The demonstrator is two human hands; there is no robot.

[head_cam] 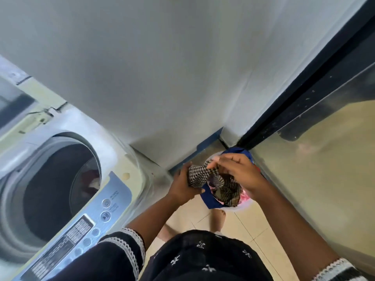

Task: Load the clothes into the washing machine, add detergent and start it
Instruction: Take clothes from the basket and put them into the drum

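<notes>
Illumination: bright, even, daylight-like; no hard shadows.
Glare: soft sheen on the glass door [316,159] at right; pale highlights on the washing machine [113,151] top and its control panel [85,224].
Shadow: dark drum interior; faint shade at the foot of the wall [162,67].
Blur: slight motion smear at the right hand [237,171]; overall soft detail.
Distortion: strong wide-angle bending, straight edges bowed toward the frame borders.

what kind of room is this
Probably a home laundry corner: a top-loading washing machine stands open by the wall, a basket of clothes sits on the tiled floor, and both hands hold a checked garment.
</notes>
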